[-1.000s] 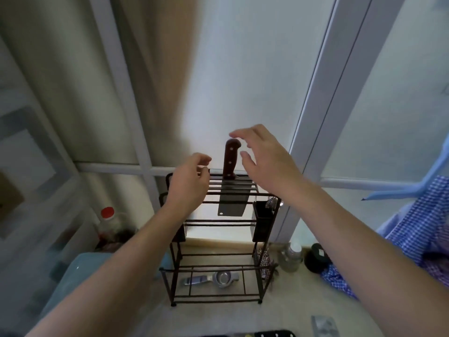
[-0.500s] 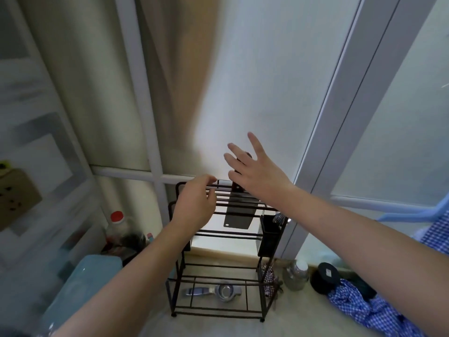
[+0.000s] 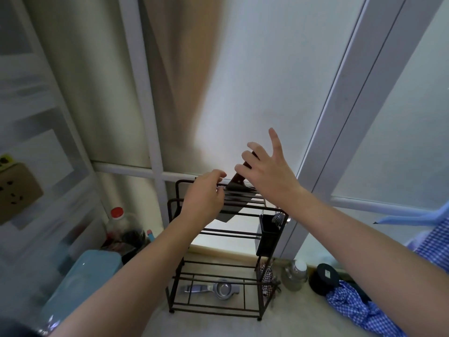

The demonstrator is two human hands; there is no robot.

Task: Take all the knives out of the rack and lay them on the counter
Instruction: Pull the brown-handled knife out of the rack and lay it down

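I see the big knife (image 3: 239,190) standing in the top of the rack (image 3: 218,239). My right hand (image 3: 269,173) is open against its handle, my left hand (image 3: 206,198) curled loosely, holding nothing. I should grab the handle tight and pull straight up.

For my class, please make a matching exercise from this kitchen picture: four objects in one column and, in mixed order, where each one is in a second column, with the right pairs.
Objects
1. cleaver
2. metal squeezer
3. black caddy
4. red-capped bottle

Places
A. on the rack's bottom shelf
B. on the counter left of the rack
C. in the top slots of the rack
D. hung on the rack's right side

Pairs: 1-C, 2-A, 3-D, 4-B
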